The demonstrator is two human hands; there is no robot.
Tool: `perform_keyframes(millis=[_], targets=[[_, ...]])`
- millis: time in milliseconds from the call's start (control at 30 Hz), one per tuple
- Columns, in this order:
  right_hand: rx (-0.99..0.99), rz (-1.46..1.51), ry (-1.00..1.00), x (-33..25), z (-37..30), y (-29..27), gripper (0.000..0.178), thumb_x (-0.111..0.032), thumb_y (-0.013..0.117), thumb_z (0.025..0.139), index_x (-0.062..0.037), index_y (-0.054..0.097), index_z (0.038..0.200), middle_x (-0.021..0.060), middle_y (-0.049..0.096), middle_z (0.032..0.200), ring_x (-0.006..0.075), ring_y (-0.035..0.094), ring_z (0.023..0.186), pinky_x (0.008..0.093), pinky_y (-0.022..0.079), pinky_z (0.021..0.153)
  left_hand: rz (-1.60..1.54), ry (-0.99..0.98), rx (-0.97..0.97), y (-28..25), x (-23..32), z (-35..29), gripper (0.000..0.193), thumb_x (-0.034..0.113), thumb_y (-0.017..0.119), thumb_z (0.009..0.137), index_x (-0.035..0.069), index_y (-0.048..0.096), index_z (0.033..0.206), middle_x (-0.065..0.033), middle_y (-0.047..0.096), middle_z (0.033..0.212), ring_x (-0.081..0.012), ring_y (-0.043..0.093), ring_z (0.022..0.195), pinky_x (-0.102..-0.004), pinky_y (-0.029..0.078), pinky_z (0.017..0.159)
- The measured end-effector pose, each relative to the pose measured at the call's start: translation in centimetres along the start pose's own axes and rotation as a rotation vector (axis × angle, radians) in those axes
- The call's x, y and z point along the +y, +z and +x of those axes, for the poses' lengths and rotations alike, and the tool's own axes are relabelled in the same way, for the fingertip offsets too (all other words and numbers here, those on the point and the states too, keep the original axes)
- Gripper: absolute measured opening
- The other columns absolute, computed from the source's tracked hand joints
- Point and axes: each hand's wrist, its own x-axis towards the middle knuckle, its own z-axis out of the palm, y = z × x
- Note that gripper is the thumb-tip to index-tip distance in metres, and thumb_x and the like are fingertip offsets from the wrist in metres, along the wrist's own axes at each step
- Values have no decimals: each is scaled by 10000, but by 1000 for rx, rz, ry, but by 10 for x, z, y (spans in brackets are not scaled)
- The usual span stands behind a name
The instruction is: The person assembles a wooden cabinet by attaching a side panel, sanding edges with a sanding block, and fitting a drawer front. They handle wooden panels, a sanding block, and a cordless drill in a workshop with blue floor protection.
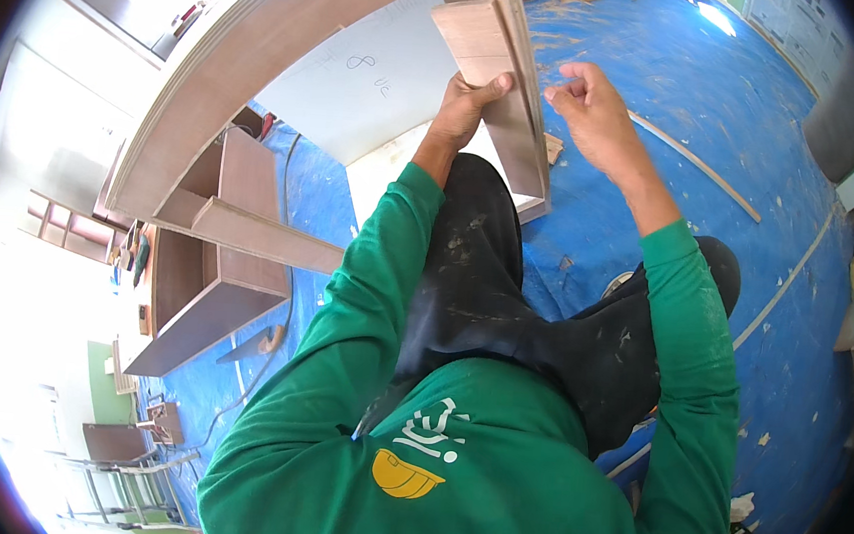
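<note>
I sit on a blue tarpaulin floor (683, 76) in a green long-sleeved shirt and dark trousers. My left hand (468, 105) grips a small brown wooden board (475, 38) and holds it against the upright panel (518, 124) of a brown plywood cabinet frame (242, 72). My right hand (590, 109) hovers just right of that panel's edge, fingers curled and pinched together; whether something small sits in them I cannot tell. A white sheet (361, 81) with pencil marks lies behind the panel.
A brown open cabinet box (215, 280) lies at the left on the tarpaulin, with a cable (285, 286) running past it. Thin wood strips (696, 168) and chips lie on the floor at the right. Metal ladder-like frames (129, 485) stand at the lower left.
</note>
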Motion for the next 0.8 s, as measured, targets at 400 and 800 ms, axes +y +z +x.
perform_keyframes(millis=[400, 800], targets=[[-31, -5, 7, 6, 2, 2, 472, -241, 675, 984, 59, 534, 1320, 187, 692, 1076, 293, 682, 990, 416, 533, 884, -43, -35, -79, -13, -8, 14, 880, 360, 901, 815, -54, 458, 1452, -160, 615, 1385, -278, 570, 1303, -423, 422, 1143], [-30, -10, -7, 10, 3, 6, 448, -228, 669, 979, 63, 533, 1291, 198, 696, 1002, 325, 690, 928, 426, 539, 840, -16, 21, 64, 8, 3, -1, 613, 217, 914, 809, -13, 627, 1300, -104, 705, 1229, -214, 652, 1143, -370, 508, 1018]])
